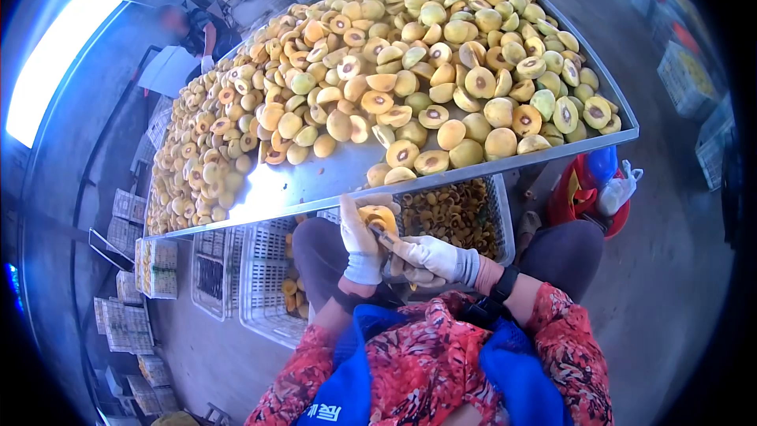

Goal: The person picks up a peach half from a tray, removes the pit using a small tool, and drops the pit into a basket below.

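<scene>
My left hand, in a white glove, is closed around a halved yellow peach just below the table's near edge. My right hand, also gloved, grips a small metal pitting tool whose tip meets the cut face of that fruit. The tool's exact shape is mostly hidden by my fingers. Above both hands, a large heap of peach halves covers much of the metal table; many lie cut side up with brown centres showing.
Beneath the table, a crate holds dark pit pieces; another white crate stands left of my knees. At right is a red bucket with bags. More crates line the left floor. Another person works at the far left.
</scene>
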Demonstrator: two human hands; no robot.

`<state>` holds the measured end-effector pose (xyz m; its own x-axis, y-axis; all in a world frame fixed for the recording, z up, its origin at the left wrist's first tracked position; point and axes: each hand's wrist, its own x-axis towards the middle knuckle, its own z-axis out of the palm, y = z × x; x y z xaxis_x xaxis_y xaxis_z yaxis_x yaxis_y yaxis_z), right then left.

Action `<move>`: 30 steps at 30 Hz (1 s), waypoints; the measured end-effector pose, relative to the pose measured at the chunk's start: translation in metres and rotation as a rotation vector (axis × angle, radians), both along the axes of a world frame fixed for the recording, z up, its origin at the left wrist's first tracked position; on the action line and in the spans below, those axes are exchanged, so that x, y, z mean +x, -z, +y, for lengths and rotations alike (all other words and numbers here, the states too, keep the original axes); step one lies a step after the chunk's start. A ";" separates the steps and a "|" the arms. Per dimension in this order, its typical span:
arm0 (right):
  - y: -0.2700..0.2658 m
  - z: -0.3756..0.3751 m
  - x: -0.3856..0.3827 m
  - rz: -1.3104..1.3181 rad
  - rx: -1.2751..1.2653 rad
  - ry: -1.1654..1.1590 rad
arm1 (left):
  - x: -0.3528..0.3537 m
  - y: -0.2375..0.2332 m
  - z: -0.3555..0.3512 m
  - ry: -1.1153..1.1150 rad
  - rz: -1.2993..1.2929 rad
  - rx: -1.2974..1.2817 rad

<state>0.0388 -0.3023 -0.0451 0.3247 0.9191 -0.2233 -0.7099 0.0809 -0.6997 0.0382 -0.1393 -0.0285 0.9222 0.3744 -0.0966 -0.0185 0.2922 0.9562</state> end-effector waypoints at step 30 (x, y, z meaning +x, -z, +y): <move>0.044 0.004 0.003 0.378 -0.243 0.564 | 0.016 -0.037 0.130 -0.087 0.133 1.113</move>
